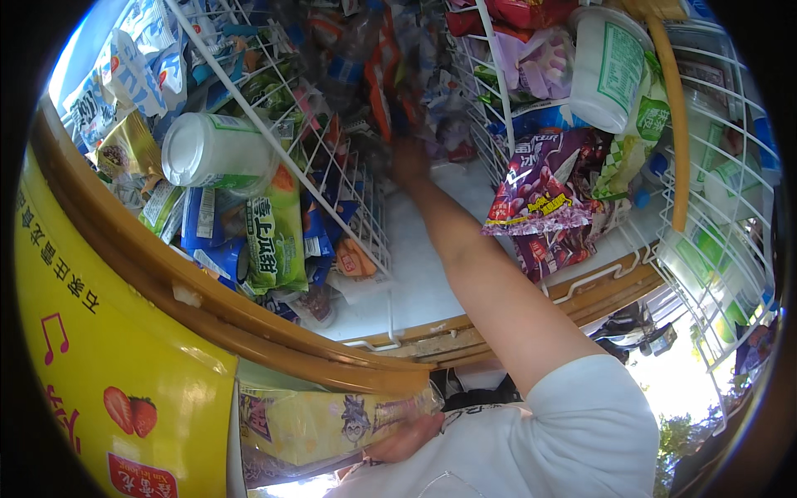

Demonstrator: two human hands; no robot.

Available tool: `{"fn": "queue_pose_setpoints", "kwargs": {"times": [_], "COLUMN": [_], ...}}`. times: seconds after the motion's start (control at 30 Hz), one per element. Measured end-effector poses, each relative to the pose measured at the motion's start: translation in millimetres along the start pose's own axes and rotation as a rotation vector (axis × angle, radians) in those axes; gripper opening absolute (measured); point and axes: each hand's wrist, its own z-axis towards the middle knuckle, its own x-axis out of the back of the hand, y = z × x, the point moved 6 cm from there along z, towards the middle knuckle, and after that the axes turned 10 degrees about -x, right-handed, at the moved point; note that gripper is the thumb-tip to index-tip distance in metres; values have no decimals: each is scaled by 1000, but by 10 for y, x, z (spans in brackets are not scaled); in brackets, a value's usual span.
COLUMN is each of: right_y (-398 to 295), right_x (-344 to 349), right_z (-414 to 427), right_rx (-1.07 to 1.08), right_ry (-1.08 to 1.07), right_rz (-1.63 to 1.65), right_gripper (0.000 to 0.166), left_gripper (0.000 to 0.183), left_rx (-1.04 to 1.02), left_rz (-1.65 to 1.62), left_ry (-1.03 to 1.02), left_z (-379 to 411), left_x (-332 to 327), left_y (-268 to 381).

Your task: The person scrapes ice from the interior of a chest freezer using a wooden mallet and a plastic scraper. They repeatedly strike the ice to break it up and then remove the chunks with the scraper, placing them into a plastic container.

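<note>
My right hand [411, 160] reaches deep into a chest freezer beside orange-red wrappers [381, 81] and a clear plastic bottle [344, 70]; dim light and blur hide its fingers and any hold. Below the freezer rim, my left hand [408, 437] grips the end of a yellow printed plastic package [311, 423]. To the left of my right forearm, a wire basket holds a white lidded tub [215, 152] and a green ice-pop packet [274, 233]. Purple grape-ice packets [542, 187] hang over the basket on the right, near another white tub [609, 68].
The brown freezer rim [249, 330] curves across the front. White wire basket walls [280, 146] flank my forearm. Frost coats the freezer's inner wall [423, 267]. A yellow printed panel [124, 348] stands at lower left. At far right, a wire rack [716, 249] holds more tubs.
</note>
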Motion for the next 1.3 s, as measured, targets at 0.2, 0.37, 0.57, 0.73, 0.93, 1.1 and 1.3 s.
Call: {"fn": "queue_pose_setpoints", "kwargs": {"times": [0.2, 0.37, 0.57, 0.73, 0.93, 1.1, 1.3], "right_y": [39, 111, 203, 103, -136, 1593, 3362], "right_x": [141, 340, 506, 849, 2649, 3638, 3371], "right_z": [18, -161, -235, -491, -1838, -2967, -3404], "right_rx": [-7, -28, -205, -400, -150, 320, -519], "right_ry": [-50, 10, -81, -468, -943, -993, -203], "right_rz": [210, 455, 666, 1383, 1813, 1647, -40], "right_gripper": [29, 31, 31, 25, 11, 24, 41], "left_gripper": [12, 15, 16, 14, 20, 21, 23], "left_rx": [47, 79, 171, 55, 138, 155, 139], "left_rz": [14, 26, 30, 65, -3, -28, -21], "left_ry": [-33, -49, 60, 218, 240, 249, 257], "left_z": [-11, 9, -123, -17, -76, -59, -17], "left_x": [19, 51, -26, -15, -14, 7, 18], "left_y": [9, 41, 61, 35, 8, 49, 37]}}
